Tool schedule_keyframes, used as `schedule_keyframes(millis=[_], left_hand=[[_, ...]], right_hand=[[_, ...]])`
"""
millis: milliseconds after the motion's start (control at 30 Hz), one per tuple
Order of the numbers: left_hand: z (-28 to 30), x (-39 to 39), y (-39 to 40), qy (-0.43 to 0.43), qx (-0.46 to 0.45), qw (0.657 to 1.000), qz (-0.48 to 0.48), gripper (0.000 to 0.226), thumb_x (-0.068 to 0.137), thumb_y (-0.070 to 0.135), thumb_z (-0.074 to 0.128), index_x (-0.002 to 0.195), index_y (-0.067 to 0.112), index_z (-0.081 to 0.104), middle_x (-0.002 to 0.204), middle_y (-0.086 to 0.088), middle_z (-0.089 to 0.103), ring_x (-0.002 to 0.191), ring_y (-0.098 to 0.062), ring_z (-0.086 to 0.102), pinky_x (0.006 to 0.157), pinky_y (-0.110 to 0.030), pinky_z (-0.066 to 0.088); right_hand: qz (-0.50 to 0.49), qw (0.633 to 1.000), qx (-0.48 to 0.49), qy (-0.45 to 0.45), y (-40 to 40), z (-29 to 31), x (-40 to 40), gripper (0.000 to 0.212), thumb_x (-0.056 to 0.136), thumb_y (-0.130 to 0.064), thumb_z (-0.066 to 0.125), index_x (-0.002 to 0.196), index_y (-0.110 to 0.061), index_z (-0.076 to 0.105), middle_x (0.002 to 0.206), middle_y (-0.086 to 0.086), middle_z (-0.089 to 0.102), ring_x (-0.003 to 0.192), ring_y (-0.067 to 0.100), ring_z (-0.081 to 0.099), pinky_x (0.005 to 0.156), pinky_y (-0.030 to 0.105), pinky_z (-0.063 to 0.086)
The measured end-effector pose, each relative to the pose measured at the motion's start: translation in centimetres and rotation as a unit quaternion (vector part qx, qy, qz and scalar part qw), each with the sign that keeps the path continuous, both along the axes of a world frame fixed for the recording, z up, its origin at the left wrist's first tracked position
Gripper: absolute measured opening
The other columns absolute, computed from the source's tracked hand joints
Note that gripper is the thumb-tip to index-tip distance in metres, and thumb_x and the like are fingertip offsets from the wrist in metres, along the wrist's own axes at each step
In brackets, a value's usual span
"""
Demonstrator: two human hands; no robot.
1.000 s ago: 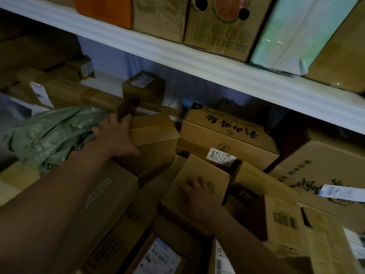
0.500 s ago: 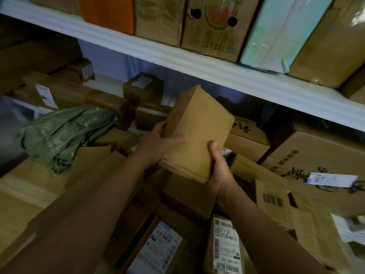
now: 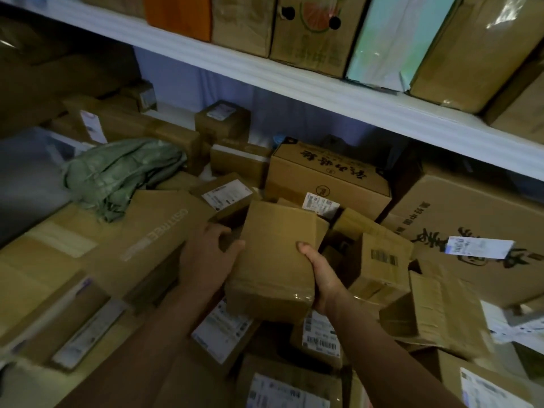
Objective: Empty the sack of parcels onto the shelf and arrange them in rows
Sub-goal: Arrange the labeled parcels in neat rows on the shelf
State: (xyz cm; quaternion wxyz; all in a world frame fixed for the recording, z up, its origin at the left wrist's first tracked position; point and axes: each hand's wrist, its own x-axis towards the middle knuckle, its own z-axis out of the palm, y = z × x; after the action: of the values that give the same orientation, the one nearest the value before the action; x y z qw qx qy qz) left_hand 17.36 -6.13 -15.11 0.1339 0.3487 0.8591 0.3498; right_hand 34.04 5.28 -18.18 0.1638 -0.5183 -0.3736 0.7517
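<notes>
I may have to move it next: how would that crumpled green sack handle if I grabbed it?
The green sack lies crumpled and slumped over the boxes, so it would probably be floppy and sag from whichever corner you grip. It looks flattened and empty, so likely light. Its frayed edge might snag on box corners.

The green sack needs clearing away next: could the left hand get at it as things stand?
Probably not at once: the left hand grips the held box together with the right hand. Once freed, nothing seems to cover the green sack.

A plain brown cardboard parcel is held tilted above jumbled labelled parcels on the shelf, the crumpled green sack lying left.
</notes>
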Motion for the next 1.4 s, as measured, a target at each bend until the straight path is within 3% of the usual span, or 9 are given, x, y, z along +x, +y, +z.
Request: schedule_keyframes(millis=[100, 167, 267, 500, 667, 800, 967, 1267, 1400], left_hand=[[1.0, -2.6, -2.0, 0.187, -0.048, 0.98, 0.055, 0.061, 0.077, 0.051, 0.065, 0.125, 0.016, 0.052, 0.133, -0.017, 0.043, 0.126, -0.034, 0.035, 0.106, -0.049, 0.027], [0.6, -5.4, -3.6, 0.181, -0.17, 0.966, 0.073, 0.096, 0.065, 0.066, 0.066, 0.141, 0.018, 0.031, 0.151, -0.019, 0.021, 0.142, -0.037, 0.011, 0.111, -0.058, 0.012], [-0.5, -8.7, -6.3, 0.098, -0.277, 0.955, 0.049, 0.121, 0.055, 0.075, 0.067, 0.148, 0.029, 0.004, 0.157, -0.016, 0.0, 0.144, -0.039, 0.0, 0.111, -0.064, 0.01], [-0.9, -10.4, -10.6, 0.075, -0.205, 0.972, 0.091, 0.106, 0.056, 0.067, 0.068, 0.144, 0.035, 0.017, 0.139, -0.016, 0.032, 0.128, -0.038, 0.03, 0.101, -0.058, 0.03], [-0.3, -15.2, -15.0, 0.115, -0.089, 0.975, 0.171, 0.096, 0.06, 0.054, 0.074, 0.14, 0.034, 0.025, 0.138, -0.018, 0.028, 0.127, -0.041, 0.028, 0.101, -0.06, 0.029], [-0.9, -19.0, -17.9, 0.135, -0.112, 0.967, 0.185, 0.086, 0.062, 0.049, 0.076, 0.134, 0.028, 0.036, 0.137, -0.017, 0.03, 0.125, -0.042, 0.026, 0.102, -0.056, 0.033], [-3.4, -21.8, -20.7, 0.12, -0.159, 0.96, 0.199, 0.08, 0.066, 0.04, 0.077, 0.133, 0.023, 0.036, 0.14, -0.017, 0.027, 0.129, -0.042, 0.023, 0.1, -0.054, 0.032], [-8.0, -21.9, -20.2, 0.055, -0.197, 0.976, 0.078, 0.098, 0.064, 0.077, 0.057, 0.141, 0.02, 0.036, 0.154, -0.017, 0.015, 0.143, -0.037, 0.004, 0.109, -0.063, 0.015], [-9.2, -19.0, -20.2, 0.126, -0.254, 0.952, -0.116, 0.137, 0.032, 0.1, 0.033, 0.149, 0.036, 0.003, 0.157, -0.01, -0.019, 0.141, -0.036, -0.025, 0.109, -0.07, 0.002]], right_hand=[[0.013, 1.0, 0.0, 0.023, -1.8, 0.3, 0.0, 0.038, 0.079, -0.045, 0.068, 0.107, -0.022, 0.057, 0.109, 0.016, 0.066, 0.102, 0.037, 0.062, 0.096, 0.055, 0.046], [0.012, 1.0, -0.004, 0.025, -2.8, 0.4, -0.1, 0.024, 0.085, -0.041, 0.063, 0.098, -0.022, 0.057, 0.104, 0.015, 0.066, 0.099, 0.035, 0.062, 0.093, 0.051, 0.048], [0.016, 1.0, 0.0, 0.014, -4.7, 0.4, -0.5, 0.042, 0.08, -0.043, 0.067, 0.113, -0.02, 0.056, 0.112, 0.017, 0.066, 0.104, 0.037, 0.062, 0.094, 0.053, 0.048], [-0.068, 0.997, 0.033, -0.003, -7.6, -0.1, -3.4, 0.1, 0.039, -0.056, 0.086, 0.128, -0.026, 0.052, 0.116, 0.014, 0.067, 0.103, 0.04, 0.064, 0.089, 0.062, 0.049], [-0.088, 0.994, 0.045, 0.042, -9.5, 0.7, -6.9, 0.082, 0.056, -0.052, 0.082, 0.128, -0.027, 0.051, 0.118, 0.014, 0.066, 0.103, 0.039, 0.064, 0.087, 0.062, 0.05], [-0.057, 0.997, 0.047, 0.017, -11.6, 0.9, -10.6, 0.11, 0.039, -0.059, 0.086, 0.135, -0.03, 0.043, 0.123, 0.011, 0.063, 0.105, 0.037, 0.063, 0.087, 0.059, 0.051], [-0.066, 0.997, 0.046, -0.004, -13.6, -0.3, -13.5, 0.092, 0.065, -0.052, 0.077, 0.143, -0.03, 0.033, 0.126, 0.01, 0.057, 0.103, 0.032, 0.059, 0.082, 0.048, 0.053], [-0.073, 0.996, 0.033, -0.027, -14.2, -1.0, -14.9, 0.089, 0.066, -0.057, 0.073, 0.142, -0.032, 0.034, 0.124, 0.009, 0.057, 0.103, 0.031, 0.058, 0.076, 0.044, 0.052], [-0.1, 0.995, 0.026, -0.006, -13.7, -1.5, -14.6, 0.086, 0.066, -0.057, 0.074, 0.14, -0.03, 0.037, 0.122, 0.01, 0.059, 0.102, 0.032, 0.06, 0.074, 0.044, 0.054]])
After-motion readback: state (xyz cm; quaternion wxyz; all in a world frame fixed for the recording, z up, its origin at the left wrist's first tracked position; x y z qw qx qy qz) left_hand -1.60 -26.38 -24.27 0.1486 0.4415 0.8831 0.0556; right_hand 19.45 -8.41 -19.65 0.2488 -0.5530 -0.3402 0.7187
